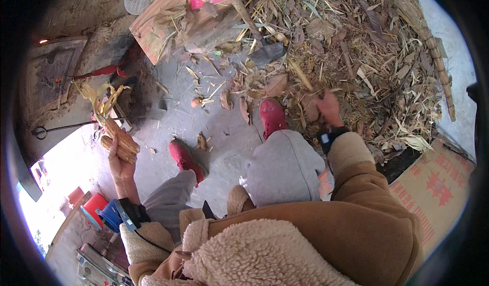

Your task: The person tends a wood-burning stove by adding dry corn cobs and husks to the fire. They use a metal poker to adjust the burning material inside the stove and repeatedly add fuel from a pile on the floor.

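My left hand (121,168) grips brown corn cobs (121,139) with dry husks (100,102) fanning out at their upper end. It is raised at the left, near a stove-like structure with a small glow. On the right, my right hand (329,106) reaches down to a heap of dry leaves and stalks (382,68); it is blurred. A pale stick or cob (301,75) lies by its fingertips, and whether the hand holds it cannot be told.
A wooden-handled hammer or hatchet (269,53) rests between a wooden board (143,34) and the leaves. Fire tongs (68,127) are at the left beside the stove front (57,72). A printed cardboard box (431,183) is at the right. Red and blue buckets (93,209) stand lower left.
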Motion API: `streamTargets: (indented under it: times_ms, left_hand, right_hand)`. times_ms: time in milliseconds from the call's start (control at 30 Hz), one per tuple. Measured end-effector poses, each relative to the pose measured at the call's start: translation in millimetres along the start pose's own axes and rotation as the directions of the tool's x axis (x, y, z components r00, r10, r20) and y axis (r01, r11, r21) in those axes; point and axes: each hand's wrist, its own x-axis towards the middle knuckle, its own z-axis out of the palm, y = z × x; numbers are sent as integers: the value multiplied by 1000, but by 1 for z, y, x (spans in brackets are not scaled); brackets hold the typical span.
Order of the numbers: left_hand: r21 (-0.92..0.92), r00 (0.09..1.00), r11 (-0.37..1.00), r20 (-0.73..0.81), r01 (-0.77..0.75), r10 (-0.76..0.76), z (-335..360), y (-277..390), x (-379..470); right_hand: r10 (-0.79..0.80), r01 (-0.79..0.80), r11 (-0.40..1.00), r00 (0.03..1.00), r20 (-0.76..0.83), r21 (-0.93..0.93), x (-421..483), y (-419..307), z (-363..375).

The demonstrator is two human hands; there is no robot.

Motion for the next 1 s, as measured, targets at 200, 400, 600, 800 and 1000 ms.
streamTargets:
  times_ms: [200,400,600,800,1000]
  left_hand:
    - [2,1000,1000,3,12,-12,3,-4,6]
    - [-31,998,1000,-59,-5,4,5,-6,11]
    - [11,1000,1000,-23,10,-10,7,-7,13]
    - [15,996,1000,-91,-7,9,8,-11,15]
    - [0,998,1000,-66,-6,6,-7,-12,0]
  right_hand:
    - [162,-158,987,976,146,-40,-1,-20,27]
    - [153,-160,979,986,-61,-128,48,-19,-21]
    - [-85,15,939,978,-189,-344,65,-30,-61]
    - [-234,115,881,949,-210,-459,75,-31,-70]
    - [116,-108,927,993,3,-358,86,-33,-61]
